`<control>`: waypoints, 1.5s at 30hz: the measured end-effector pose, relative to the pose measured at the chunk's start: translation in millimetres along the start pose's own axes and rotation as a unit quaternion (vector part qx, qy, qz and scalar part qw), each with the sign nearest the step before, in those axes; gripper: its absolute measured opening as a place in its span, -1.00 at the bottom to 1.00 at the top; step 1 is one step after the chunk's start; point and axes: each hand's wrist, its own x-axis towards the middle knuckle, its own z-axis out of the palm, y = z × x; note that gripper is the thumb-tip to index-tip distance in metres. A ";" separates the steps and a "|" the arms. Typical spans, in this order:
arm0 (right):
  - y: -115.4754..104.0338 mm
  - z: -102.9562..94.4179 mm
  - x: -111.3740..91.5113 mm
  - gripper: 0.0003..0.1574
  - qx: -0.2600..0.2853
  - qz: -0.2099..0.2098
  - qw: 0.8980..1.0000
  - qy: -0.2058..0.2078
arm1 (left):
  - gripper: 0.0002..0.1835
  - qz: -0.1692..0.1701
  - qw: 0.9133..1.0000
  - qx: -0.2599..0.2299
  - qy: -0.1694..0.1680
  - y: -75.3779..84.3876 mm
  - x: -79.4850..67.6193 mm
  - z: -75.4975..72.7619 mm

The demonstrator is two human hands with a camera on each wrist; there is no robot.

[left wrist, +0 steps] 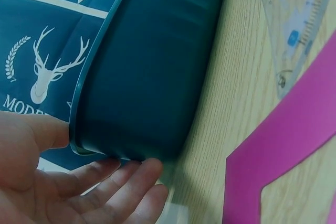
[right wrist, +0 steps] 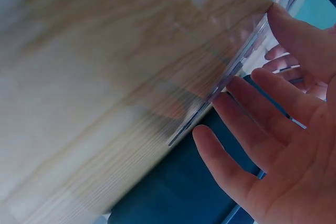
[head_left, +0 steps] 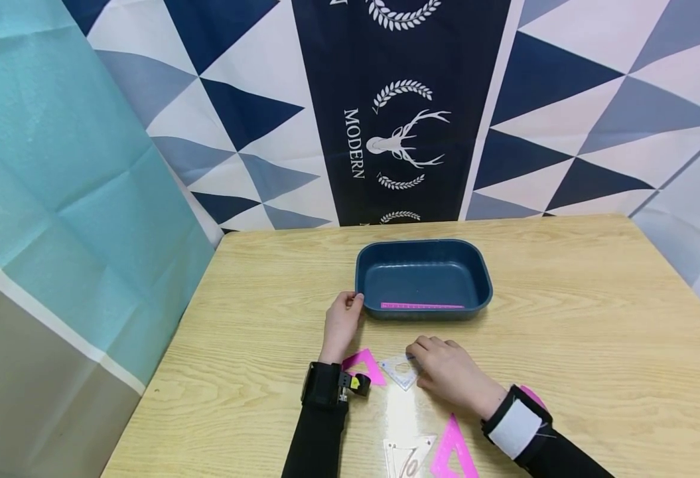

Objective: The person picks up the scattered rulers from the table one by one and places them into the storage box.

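Observation:
My left hand (head_left: 342, 322) holds the near left corner of a dark blue plastic tray (head_left: 421, 315). In the left wrist view the thumb lies at the tray's rim and the fingers bend against the outside wall. A pink ruler (head_left: 421, 306) lies inside, along the near wall. In front of the tray, my right hand (head_left: 454, 375) pinches a clear set square (head_left: 399, 373) by its right side. The right wrist view shows its thin edge between thumb and fingertips, close over the wood. A pink set square (head_left: 375, 368) lies beside my left wrist.
Nearer me on the wooden table (head_left: 254, 372) lie another clear set square (head_left: 390, 458) and another pink set square (head_left: 443, 451). A pink piece (head_left: 533, 397) shows partly behind my right wrist. A patterned cloth (head_left: 403, 133) hangs behind the table's far edge.

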 end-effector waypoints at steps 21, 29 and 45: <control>-0.1 2.1 3.4 -0.58 -0.003 -0.013 1.000 0.015 | -0.62 -0.001 1.000 -0.007 -0.006 -3.1 2.0 0.3; 2.5 3.3 3.6 -0.58 0.002 -0.007 1.000 0.011 | -0.62 -0.004 1.000 -0.009 -0.004 -3.6 2.4 0.9; 1.6 3.7 4.7 -0.67 0.027 -0.006 0.999 0.022 | -0.62 -0.001 1.000 -0.017 -0.004 -2.3 0.6 -0.4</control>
